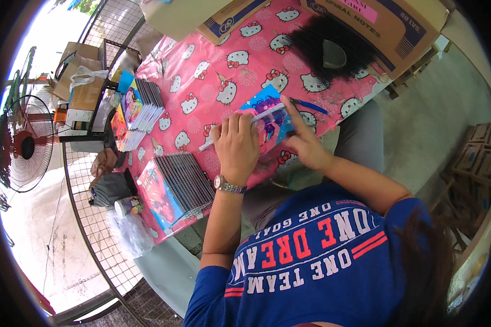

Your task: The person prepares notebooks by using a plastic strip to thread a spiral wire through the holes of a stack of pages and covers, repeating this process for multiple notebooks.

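Observation:
A notebook (pixel 273 129) with a bright blue, pink and purple illustrated cover is between my hands over the pink table. Across it runs a long pale strip (pixel 269 111); whether it is a ruler or part of a binding I cannot tell. My left hand (pixel 238 143), a watch on its wrist, curls its fingers over the strip and the notebook's left side. With thumb and fingers, my right hand (pixel 309 143) grips the notebook's right edge. Just beyond that hand lies a slim blue-handled tool (pixel 310 106), perhaps pliers.
Spiral-bound notebooks are stacked at the near left (pixel 184 185) and farther left (pixel 145 111). A heap of thin black strands (pixel 305 46) lies beside a cardboard box (pixel 387 32) at the back. Beyond a wire-mesh fence stands a fan (pixel 27 144).

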Demonstrator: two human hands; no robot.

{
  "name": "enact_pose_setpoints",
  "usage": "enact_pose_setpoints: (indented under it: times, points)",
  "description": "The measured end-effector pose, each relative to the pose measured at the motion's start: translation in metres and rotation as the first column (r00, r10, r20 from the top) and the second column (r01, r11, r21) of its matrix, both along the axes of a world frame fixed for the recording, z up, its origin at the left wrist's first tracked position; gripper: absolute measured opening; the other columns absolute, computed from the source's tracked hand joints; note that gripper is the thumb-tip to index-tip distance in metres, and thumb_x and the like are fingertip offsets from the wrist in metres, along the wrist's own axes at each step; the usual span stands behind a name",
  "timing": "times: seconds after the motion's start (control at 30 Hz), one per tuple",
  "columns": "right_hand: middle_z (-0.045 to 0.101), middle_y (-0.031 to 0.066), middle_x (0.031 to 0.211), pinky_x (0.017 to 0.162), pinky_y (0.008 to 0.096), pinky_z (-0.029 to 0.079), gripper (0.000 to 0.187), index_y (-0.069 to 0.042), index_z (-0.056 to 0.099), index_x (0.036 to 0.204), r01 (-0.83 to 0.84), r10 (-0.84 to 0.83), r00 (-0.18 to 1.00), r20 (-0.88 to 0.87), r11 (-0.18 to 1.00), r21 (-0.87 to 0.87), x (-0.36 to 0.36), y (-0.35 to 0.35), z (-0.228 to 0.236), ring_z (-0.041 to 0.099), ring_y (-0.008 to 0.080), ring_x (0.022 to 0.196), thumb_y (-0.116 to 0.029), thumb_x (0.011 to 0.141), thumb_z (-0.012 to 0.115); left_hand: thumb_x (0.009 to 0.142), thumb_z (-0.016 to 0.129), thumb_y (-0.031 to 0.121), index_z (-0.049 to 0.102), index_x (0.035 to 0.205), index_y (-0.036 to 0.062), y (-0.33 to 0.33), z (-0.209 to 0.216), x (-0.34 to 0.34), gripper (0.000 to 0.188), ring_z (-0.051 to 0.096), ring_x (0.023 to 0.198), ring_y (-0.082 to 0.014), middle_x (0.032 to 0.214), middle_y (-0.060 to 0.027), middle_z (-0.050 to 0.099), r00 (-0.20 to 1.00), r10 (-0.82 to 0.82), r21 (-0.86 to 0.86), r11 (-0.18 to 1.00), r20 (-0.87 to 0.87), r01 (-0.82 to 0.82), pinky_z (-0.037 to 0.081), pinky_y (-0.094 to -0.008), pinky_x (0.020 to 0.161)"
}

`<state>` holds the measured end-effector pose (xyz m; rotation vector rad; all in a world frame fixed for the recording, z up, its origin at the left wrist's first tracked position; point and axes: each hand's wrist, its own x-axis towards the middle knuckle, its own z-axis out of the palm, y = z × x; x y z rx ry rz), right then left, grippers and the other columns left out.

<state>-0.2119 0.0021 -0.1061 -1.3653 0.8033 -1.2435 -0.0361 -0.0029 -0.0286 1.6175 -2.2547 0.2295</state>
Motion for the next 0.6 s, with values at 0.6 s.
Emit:
enact_pose_setpoints:
  times: [0.6]
  points:
    - [0.059, 0.0067, 0.096, 0.073, 0.0321, 0.051, 0.029, -0.014, 0.071, 0.114, -0.175, -0.013, 0.888, -0.459, 0.915, -0.363, -0.035, -0.063, 0.059, 0.061, 0.0207, 0.083, -0.004, 0.087, 0.068, 0.083, 0.067, 0.010, 0.063, 0.098, 0.0051, -0.021, 0.014, 0.020, 0.016, 0.061, 0.084, -0.0283, 0.092, -0.0094, 0.067, 0.952, -0.277, 0.058, 0.957, -0.127, 0.286, 0.041, -0.0396, 0.080]
